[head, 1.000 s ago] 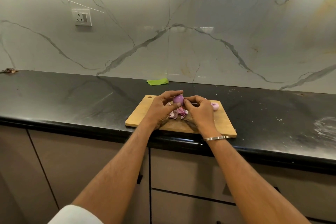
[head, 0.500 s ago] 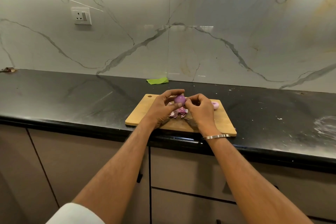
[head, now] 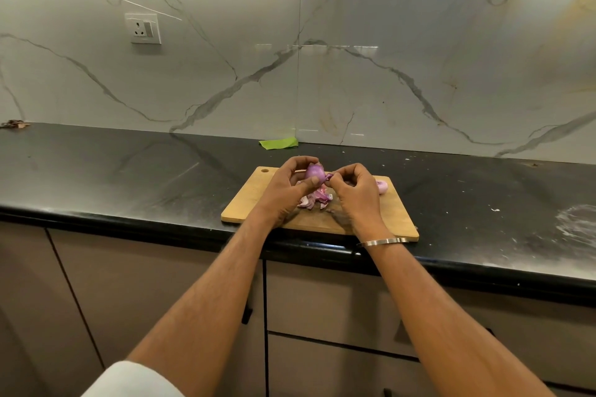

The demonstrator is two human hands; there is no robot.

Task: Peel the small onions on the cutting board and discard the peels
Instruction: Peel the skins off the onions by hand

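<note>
My left hand (head: 287,190) grips a small purple onion (head: 314,172) above the wooden cutting board (head: 254,203), thumb on its front and fingers curled behind it. My right hand (head: 353,192) pinches a strip of purple skin (head: 328,177) that still hangs from the onion's right side. Below both hands a pile of pink and white peels (head: 314,200) lies on the board. A second, pale pink onion (head: 382,186) rests on the board behind my right hand, partly hidden by it.
The board lies near the front edge of a black counter (head: 129,177). A green scrap (head: 278,143) lies by the marble wall behind it. White smears (head: 577,222) mark the counter at the right. Brown debris (head: 13,124) sits far left. Cabinet fronts are below.
My right hand has drawn slightly to the right, away from the onion, pulling a strip of skin out from it. The left hand keeps the onion in about the same place.
</note>
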